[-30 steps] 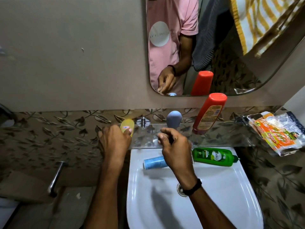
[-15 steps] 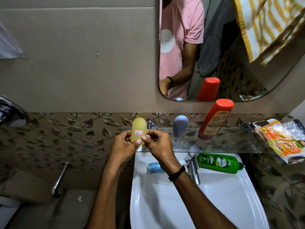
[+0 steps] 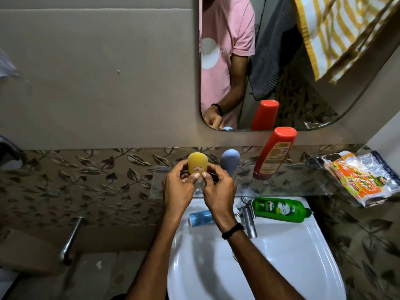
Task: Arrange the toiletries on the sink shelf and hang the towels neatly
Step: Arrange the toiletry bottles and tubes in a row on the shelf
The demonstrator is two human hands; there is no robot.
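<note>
Grip on the yellow bottle (image 3: 197, 165) was shared at centre frame in the head view: it was pinched between left hand (image 3: 177, 189) and right hand (image 3: 218, 191), where a second earlier only the left was used. It was held upright over the left end of the glass shelf (image 3: 281, 185), so placement was judged close.

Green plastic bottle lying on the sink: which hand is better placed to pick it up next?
Probably the right hand: the green plastic bottle lies at the right of the white basin, nearer it. The left hand must cross over. Both pinch the small yellow bottle.
</note>
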